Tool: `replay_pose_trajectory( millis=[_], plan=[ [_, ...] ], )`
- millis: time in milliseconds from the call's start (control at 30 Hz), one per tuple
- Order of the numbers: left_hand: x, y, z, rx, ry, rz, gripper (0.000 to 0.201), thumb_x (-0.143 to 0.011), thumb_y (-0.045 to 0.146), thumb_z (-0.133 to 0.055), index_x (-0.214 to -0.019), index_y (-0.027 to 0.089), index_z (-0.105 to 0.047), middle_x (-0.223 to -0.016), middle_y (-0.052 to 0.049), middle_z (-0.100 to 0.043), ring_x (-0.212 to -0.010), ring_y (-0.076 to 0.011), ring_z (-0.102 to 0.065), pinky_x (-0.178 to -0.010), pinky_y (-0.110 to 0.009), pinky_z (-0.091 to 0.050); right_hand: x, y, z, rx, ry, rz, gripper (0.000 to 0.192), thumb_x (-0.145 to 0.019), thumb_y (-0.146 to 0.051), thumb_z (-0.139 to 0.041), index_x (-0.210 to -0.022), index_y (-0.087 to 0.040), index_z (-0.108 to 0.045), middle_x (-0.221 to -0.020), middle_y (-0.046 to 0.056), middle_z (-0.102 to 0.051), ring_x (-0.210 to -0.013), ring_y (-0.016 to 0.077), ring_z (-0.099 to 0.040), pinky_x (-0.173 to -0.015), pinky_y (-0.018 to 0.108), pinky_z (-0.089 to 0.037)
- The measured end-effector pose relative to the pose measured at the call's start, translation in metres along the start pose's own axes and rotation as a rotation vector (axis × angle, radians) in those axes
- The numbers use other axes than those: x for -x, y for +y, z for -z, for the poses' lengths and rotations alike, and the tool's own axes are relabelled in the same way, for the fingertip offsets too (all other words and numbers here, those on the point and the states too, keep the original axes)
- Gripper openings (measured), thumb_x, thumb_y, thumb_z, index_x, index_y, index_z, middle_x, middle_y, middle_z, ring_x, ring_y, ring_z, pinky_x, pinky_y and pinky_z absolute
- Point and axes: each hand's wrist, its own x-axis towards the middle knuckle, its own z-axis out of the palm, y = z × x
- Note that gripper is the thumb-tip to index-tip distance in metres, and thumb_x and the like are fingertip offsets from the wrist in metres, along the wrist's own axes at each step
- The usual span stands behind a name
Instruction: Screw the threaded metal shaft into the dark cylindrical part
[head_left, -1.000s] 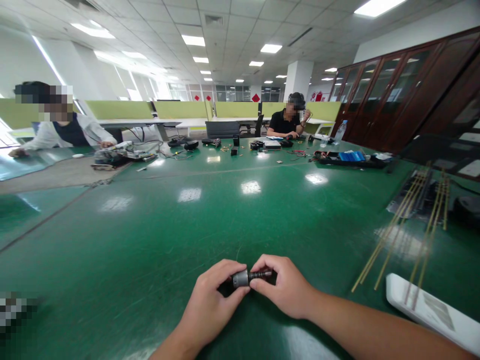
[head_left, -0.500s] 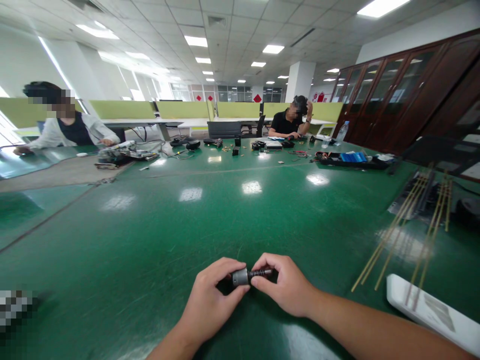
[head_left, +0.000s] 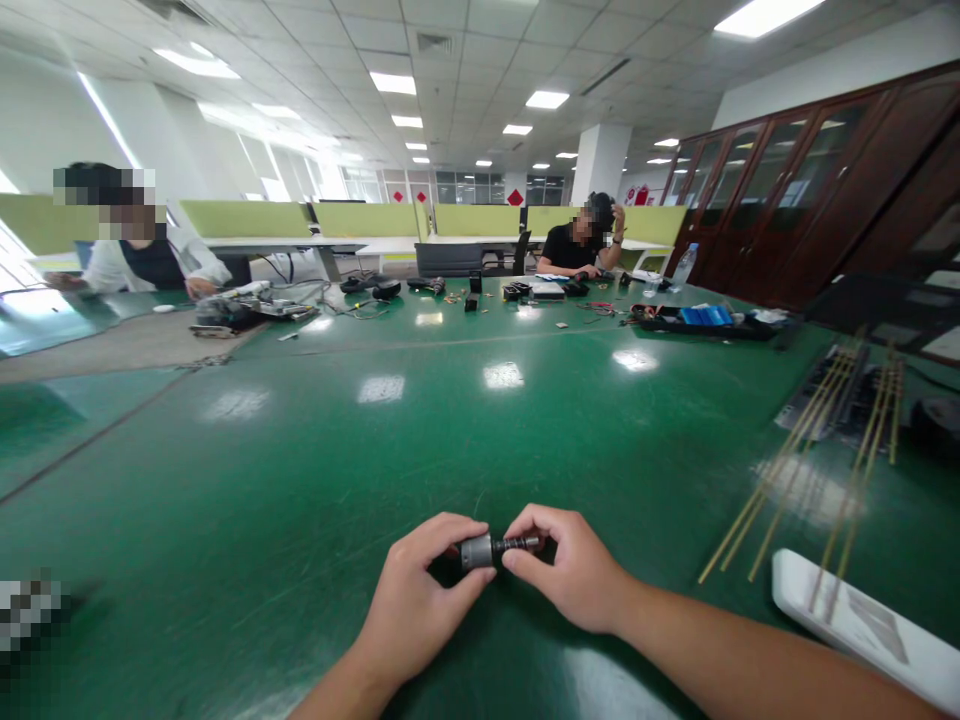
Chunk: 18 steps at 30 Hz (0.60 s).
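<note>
While pinched (both hands [head_left: 420, 600]) — cylinder [head_left: 477, 551] between.

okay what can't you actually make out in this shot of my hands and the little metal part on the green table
Head view only:
- Small grey metal cylinder with dark threaded shaft: both ends hidden by the left hand and right hand.
- White flat rectangular device: cut off by the right edge; its label is too small to read.
- Thin yellowish rods: far ends blur into dark clutter.
- Small parts on the far green table: too small to identify.

Green table [head_left: 315, 470], brass rods [head_left: 795, 455] at right, white tray [head_left: 862, 625], black tool tray [head_left: 705, 320], misc small parts far end
</note>
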Motion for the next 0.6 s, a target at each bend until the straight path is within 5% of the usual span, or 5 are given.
replay_pose_trajectory(
  millis=[600],
  plan=[
    [-0.0003,-0.0038,0.0028,0.016,0.019,0.046,0.030,-0.081,0.021,-0.076,-0.110,0.028,-0.069,-0.107,-0.003,-0.067,-0.095,-0.0202,-0.063,-0.086,-0.032,-0.050,-0.0003,0.0020,0.0013,-0.036,0.025,-0.025,0.008,-0.086,-0.024,-0.067,-0.092,-0.019,-0.068,-0.076,-0.001,-0.064,-0.071,0.0147,-0.058,-0.069,0.026,-0.044]
  ],
)
